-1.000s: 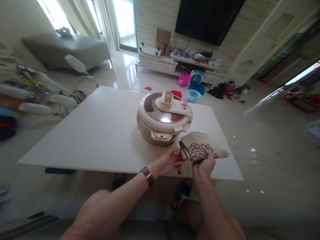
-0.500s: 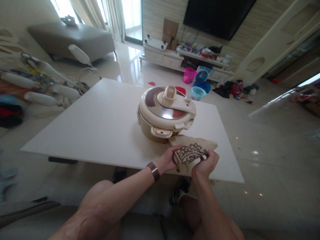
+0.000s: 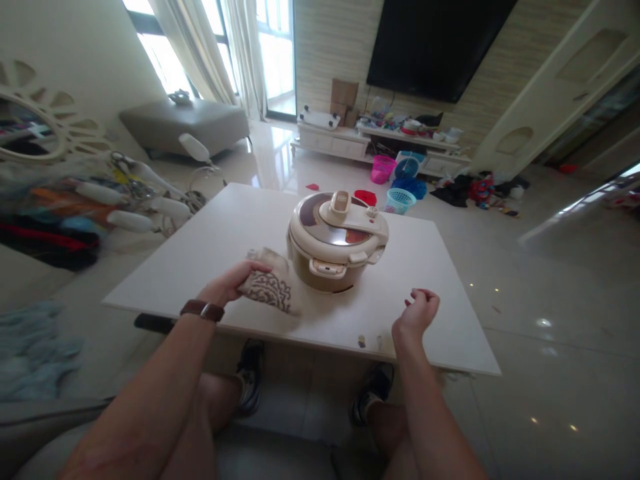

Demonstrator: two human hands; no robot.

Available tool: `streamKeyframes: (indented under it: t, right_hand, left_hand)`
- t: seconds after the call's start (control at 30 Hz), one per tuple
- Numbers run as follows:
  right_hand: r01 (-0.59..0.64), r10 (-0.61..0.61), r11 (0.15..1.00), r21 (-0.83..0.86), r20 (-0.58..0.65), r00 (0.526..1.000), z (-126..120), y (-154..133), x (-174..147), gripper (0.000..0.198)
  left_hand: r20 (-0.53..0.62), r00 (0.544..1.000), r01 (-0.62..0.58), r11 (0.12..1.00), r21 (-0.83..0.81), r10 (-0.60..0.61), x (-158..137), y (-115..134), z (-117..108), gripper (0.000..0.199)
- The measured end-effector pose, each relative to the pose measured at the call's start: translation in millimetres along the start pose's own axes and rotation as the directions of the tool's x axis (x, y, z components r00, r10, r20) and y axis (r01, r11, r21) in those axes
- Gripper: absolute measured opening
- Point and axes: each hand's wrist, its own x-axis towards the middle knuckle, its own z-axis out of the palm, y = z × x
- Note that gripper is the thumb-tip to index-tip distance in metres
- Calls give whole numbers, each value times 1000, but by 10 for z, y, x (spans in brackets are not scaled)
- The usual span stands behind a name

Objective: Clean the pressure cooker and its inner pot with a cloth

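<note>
My left hand [image 3: 234, 283], with a brown strap on its wrist, grips a folded beige cloth [image 3: 270, 288] that has a dark scroll pattern. The cloth is above the white table [image 3: 200, 247], left of a cream electric pressure cooker [image 3: 327, 263]. The cooker stands upright and its lid is on. To the cooker's right, over the table's near right part, my right hand [image 3: 419, 312] is loosely curled, its fingers partly apart and nothing seen in them. A small dark item [image 3: 361, 341] lies at the table's front edge, too small to name.
Beyond the table, a pink basket [image 3: 383, 169] and a light-blue basket [image 3: 400, 200] stand on the floor before a low white cabinet [image 3: 333, 141]. A padded bench [image 3: 185, 127] is at the far left. White-padded arms of a stand [image 3: 130, 221] reach near the table's left edge.
My left hand has carried the cloth from in front of the cooker's right side over to its left. My right hand has let go of the cloth. The view has tilted up slightly.
</note>
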Motion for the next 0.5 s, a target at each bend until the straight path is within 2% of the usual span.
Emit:
streamKeyframes:
  t: [0.03, 0.07, 0.1, 0.17, 0.2, 0.23, 0.3, 0.33, 0.4, 0.5]
  right_hand:
    - [-6, 6, 1000, 1, 11, 1000, 40, 1, -21, 20]
    - [-14, 14, 1000, 5, 23, 1000, 77, 0, -42, 20]
    - [-22, 22, 1000, 10, 34, 999, 112, -3, -63, 21]
    - [-33, 32, 999, 22, 54, 998, 170, -12, -105, 21]
    - [-29, 27, 999, 25, 66, 997, 194, -16, -127, 21]
    - [-21, 18, 999, 26, 80, 997, 215, -18, -148, 21]
    - [1, -3, 1000, 19, 105, 994, 251, -19, -186, 21]
    - [9, -10, 1000, 15, 116, 993, 266, -17, -202, 21]
    - [8, -9, 1000, 9, 134, 991, 293, -11, -228, 21]
    - [-8, 7, 1000, 3, 151, 989, 313, -2, -255, 21]
  left_hand:
    - [-30, 999, 15, 1000, -26, -16, 64, 60, -58, 7]
    - [-123, 988, -104, 993, -54, 97, 121, 105, -82, 10]
    - [-218, 952, -234, 970, -59, 216, 168, 136, -73, 15]
    - [-408, 779, -521, 854, 5, 477, 217, 163, 31, 23]
    - [-448, 700, -600, 798, 52, 556, 215, 162, 118, 25]
    - [-457, 655, -642, 762, 84, 602, 197, 156, 220, 24]
    - [-399, 608, -709, 696, 117, 686, 118, 130, 446, 23]
    - [-333, 597, -735, 663, 138, 730, 65, 113, 558, 24]
    - [-156, 554, -785, 575, 229, 818, -51, 76, 756, 31]
    - [86, 454, -833, 389, 393, 887, -197, 37, 948, 51]
